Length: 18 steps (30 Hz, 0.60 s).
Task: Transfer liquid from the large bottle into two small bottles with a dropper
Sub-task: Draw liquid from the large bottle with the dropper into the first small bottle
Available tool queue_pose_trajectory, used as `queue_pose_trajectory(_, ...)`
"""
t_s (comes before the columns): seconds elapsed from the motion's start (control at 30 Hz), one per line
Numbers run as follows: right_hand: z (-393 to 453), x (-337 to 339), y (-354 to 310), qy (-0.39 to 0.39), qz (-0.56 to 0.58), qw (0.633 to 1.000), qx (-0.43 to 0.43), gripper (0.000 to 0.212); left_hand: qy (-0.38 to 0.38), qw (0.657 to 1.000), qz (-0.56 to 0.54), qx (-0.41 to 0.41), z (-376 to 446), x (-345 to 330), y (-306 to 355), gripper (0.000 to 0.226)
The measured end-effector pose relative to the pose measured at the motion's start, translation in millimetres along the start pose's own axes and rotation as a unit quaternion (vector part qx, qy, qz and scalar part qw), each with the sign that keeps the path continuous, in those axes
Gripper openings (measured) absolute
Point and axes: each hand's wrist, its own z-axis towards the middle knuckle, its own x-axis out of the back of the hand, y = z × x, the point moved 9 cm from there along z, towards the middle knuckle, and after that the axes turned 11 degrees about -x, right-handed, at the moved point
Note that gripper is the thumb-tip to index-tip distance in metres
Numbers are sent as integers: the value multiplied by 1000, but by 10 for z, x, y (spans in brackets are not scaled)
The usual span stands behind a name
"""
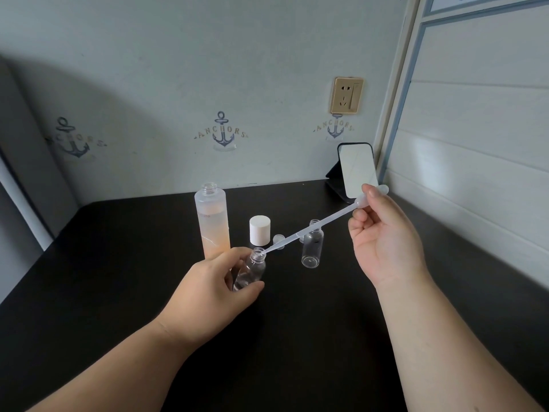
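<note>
The large frosted bottle (212, 221) stands uncapped on the dark table, roughly half full of peach liquid. My left hand (214, 289) grips a small clear bottle (251, 270), tilted toward the right. My right hand (383, 233) pinches the bulb of a translucent plastic dropper (309, 228). The dropper slants down to the left and its tip sits in the mouth of the held bottle. A second small clear bottle (312, 247) stands upright and open just behind the dropper's stem.
A white cap (260, 230) stands right of the large bottle, and a small clear cap (278, 240) lies beside it. A small mirror on a black stand (356, 173) leans at the back right corner. Walls border the dark table (297, 322) behind and right.
</note>
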Motion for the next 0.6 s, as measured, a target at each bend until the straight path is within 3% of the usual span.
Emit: queue_pose_trajectory(0.6, 45, 72, -7, 7, -16, 1000, 9, 9, 3, 1000, 15, -15, 12, 19, 24, 36)
